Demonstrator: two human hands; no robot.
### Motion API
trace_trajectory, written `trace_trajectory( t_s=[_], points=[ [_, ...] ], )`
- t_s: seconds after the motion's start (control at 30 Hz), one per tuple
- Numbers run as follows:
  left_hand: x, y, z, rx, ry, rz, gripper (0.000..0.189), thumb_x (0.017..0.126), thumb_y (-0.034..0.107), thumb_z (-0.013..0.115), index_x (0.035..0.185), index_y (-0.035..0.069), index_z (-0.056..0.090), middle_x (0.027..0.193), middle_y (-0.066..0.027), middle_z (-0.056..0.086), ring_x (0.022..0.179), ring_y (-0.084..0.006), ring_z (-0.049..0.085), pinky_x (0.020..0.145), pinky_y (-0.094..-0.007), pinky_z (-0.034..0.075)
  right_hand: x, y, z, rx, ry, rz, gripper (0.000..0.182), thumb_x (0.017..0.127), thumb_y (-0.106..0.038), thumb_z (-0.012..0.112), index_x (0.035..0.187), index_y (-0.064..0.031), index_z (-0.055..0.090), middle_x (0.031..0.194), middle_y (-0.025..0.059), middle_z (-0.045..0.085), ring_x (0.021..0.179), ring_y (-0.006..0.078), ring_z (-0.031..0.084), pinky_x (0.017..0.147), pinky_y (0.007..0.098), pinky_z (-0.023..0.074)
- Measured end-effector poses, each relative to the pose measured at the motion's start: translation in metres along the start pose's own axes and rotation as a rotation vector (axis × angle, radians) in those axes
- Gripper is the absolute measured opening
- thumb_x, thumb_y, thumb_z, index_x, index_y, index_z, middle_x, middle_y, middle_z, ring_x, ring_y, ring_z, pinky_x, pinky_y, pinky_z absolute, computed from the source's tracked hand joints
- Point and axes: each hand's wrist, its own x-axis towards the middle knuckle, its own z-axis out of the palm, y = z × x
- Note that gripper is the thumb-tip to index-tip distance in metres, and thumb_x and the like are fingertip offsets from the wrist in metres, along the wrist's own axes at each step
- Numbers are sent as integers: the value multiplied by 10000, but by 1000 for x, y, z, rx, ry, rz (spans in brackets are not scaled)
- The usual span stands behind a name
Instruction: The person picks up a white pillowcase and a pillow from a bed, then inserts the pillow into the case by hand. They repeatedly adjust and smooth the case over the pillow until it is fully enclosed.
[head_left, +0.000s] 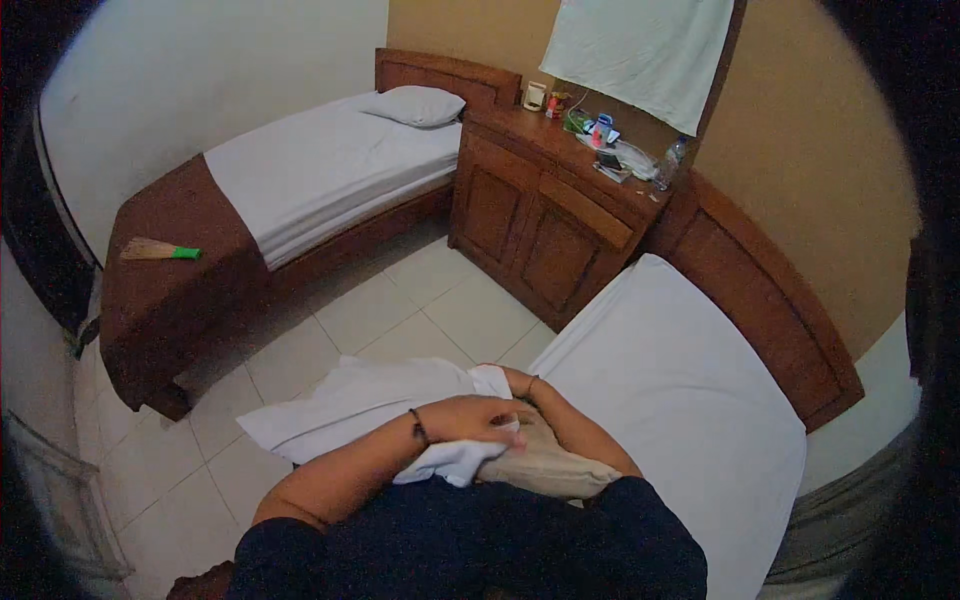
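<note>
A white pillowcase (390, 390) spreads out to the left in front of my body, with a beige pillow (547, 461) against my torso at its open end. My left hand (484, 421), with a dark bracelet at its wrist, grips the near edge of the case, a fold of which hangs below the fingers. On the far side, my right hand (516, 379) holds the case's other edge; its fingers are partly covered by cloth. How far the pillow sits inside the case is hidden by my hands.
At right stands a bed with a white sheet (675, 375). Another bed at left bears a white pillow (420, 106), a brown cover (180, 202) and a green-handled bristle brush (161, 250). Between them, a wooden cabinet (517, 142) carries a plastic bottle (670, 163) and small items.
</note>
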Motion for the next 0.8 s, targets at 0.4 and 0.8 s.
trace_trajectory(
  t_s=[0.4, 0.8],
  points=[
    [-30, 43, -5, 634, -105, 269, 641, 636, 117, 647, 1241, 182, 446, 1215, -65, 505, 1102, -272, 478, 971, -409, 335, -124, -10, -5, -536, 1393, -181, 475, 895, -353, 430, 1206, 5, 418, 1126, 130, 519, 1055, 221, 483, 932, 340, 369],
    [37, -91, -7, 133, 146, -246, 544, 731, 98, 543, 1261, 133, 431, 1213, -132, 495, 1075, -314, 496, 911, -341, 412, -273, -18, 37, -281, 1601, 226, 329, 786, -146, 544, 1100, -55, 506, 1016, 111, 558, 931, 207, 545, 807, 322, 429]
  ],
)
